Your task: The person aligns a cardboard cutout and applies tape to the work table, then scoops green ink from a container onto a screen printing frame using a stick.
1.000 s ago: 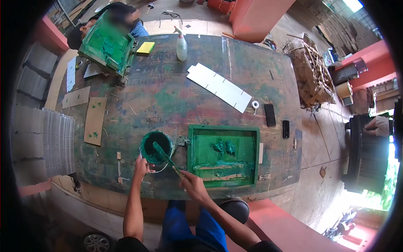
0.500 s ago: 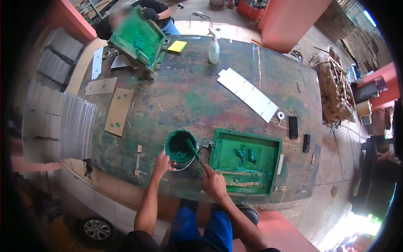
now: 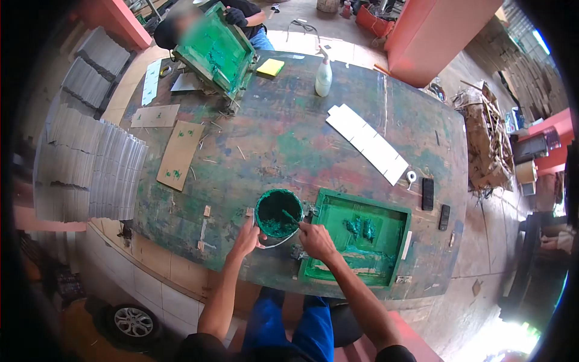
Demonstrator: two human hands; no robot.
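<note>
A bucket (image 3: pixel 278 228) of dark green paint stands on the table, left of a green-meshed frame (image 3: pixel 404 241). My left hand (image 3: pixel 247 238) is closed at the bucket's left side, by its wire handle. In my right hand (image 3: pixel 318 240), fingers wrapped round it, is a stirring stick (image 3: pixel 290 216) whose far end reaches into the paint. That hand is over the bucket's right rim, near the frame's hinge clamp. Two clumps of thick green paint (image 3: pixel 360 229) lie on the mesh, with streaks of paint below them.
Across the table (image 3: pixel 271 145), a co-worker's gloved hand (image 3: pixel 236 17) holds a raised green frame (image 3: pixel 217 51). Also there are a spray bottle (image 3: pixel 323 78), a yellow pad (image 3: pixel 270 67), white card (image 3: pixel 368 143), brown cardboard (image 3: pixel 180 155), a tape roll (image 3: pixel 411 176) and two black phones (image 3: pixel 427 193).
The view has shifted, so the table sits farther right. My right hand has moved closer to the bucket rim, and the stick's end is deeper in the bucket.
</note>
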